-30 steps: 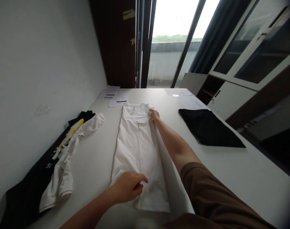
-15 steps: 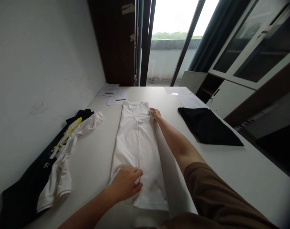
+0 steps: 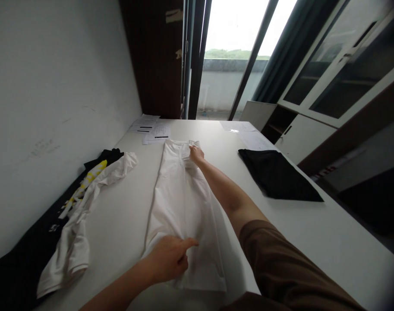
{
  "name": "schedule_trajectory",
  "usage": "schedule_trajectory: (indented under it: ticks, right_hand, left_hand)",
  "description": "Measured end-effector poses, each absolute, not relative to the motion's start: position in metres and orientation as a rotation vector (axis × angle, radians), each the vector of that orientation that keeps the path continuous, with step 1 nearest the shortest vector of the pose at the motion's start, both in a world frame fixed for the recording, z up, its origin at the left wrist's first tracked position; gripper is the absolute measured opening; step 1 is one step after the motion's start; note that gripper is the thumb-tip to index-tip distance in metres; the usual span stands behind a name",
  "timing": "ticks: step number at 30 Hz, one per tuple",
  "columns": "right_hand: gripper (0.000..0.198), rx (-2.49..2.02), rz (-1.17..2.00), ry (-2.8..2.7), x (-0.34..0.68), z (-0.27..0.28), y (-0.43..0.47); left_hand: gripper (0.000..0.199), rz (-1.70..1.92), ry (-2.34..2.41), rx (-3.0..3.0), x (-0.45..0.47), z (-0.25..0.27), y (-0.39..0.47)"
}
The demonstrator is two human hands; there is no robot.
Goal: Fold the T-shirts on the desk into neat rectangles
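Observation:
White trousers [image 3: 171, 194] lie lengthwise on the white table [image 3: 115, 220], with the waistband toward the far end. Near that waistband my right hand [image 3: 196, 154] is closed on the cloth at the right edge, drawing it inward. A loose flap of cloth hangs along the right side below that arm. My left hand [image 3: 171, 258] rests on the lower left part of the trousers. Its index finger stretches out across the fabric while the other fingers curl under, partly hidden.
Along the wall at left lies a pile of clothes: a white garment [image 3: 75, 242], a yellow-patterned one [image 3: 86, 179] and a black one [image 3: 25, 255]. Folded black cloth [image 3: 277, 175] lies at right. Papers [image 3: 156, 131] rest at the far left, more papers [image 3: 256, 140] at the far right.
My right hand has moved left with the trousers' right edge, over the waist part. The left index finger has straightened out. The view has shifted slightly.

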State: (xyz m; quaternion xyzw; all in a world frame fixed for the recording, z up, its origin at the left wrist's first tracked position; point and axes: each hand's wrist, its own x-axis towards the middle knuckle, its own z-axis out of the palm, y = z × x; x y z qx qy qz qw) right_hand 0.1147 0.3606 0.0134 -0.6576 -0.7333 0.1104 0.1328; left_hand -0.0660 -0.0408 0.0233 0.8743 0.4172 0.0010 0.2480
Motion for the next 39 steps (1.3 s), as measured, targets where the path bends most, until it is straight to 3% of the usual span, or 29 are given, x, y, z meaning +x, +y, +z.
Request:
schedule_trajectory:
  ticks: [6,14,20,24,28,30,32,36,39]
  right_hand:
    - [0.059,-1.951,0.278,-1.997,0.099,0.007,0.349]
    - [0.036,-1.933,0.075,-2.084,0.117,-0.023,0.298]
    - [0.021,-1.956,0.054,-2.133,0.140,-0.010,0.292]
    - [0.029,-1.922,-0.027,-2.005,0.145,0.000,0.294]
    - [0.023,-1.826,0.322,-2.086,0.131,-0.004,0.295]
    - [0.035,-1.800,0.433,-2.080,0.126,-0.006,0.298]
    - [0.044,-1.829,0.414,-2.025,0.127,-0.007,0.303]
    - [0.036,-2.018,0.338,-1.818,0.137,-0.005,0.313]
    - [0.048,-2.113,0.351,-1.763,0.134,-0.005,0.322]
  left_hand:
    - [0.047,-0.022,1.173,2.451,-0.073,0.020,-0.036]
    - [0.044,-0.057,1.176,2.467,-0.075,0.022,-0.035]
    - [0.043,-0.043,1.176,2.466,-0.076,0.020,-0.036]
    - [0.043,-0.056,1.181,2.460,-0.076,0.022,-0.036]
    - [0.043,-0.064,1.180,2.453,-0.076,0.026,-0.036]
    - [0.043,-0.062,1.180,2.451,-0.076,0.027,-0.036]
    - [0.043,-0.054,1.179,2.452,-0.076,0.026,-0.036]
    - [0.043,-0.035,1.170,2.449,-0.076,0.024,-0.035]
    - [0.043,-0.036,1.166,2.452,-0.076,0.024,-0.035]
